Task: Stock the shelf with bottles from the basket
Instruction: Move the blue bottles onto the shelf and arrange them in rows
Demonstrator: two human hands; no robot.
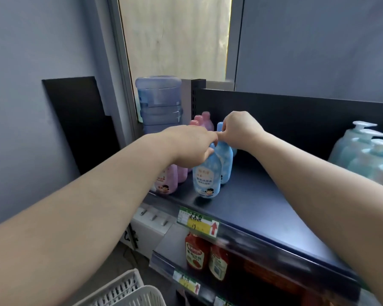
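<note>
On the dark top shelf (263,195), blue bottles stand in a short row beside pink ones. My left hand (190,146) grips the neck of the front blue bottle (206,180), which stands upright on the shelf. My right hand (239,129) pinches the cap of the blue bottle behind it (227,160). Pink bottles (166,182) stand to the left, partly hidden by my left wrist, with more pink caps (202,120) further back. The white basket (128,292) shows at the bottom edge, its contents out of view.
Pale green pump bottles (367,155) crowd the shelf's right end. Red sauce bottles (195,252) stand on the shelf below, behind price tags (197,220). A large water jug (159,102) and a black panel (80,120) stand left of the shelf.
</note>
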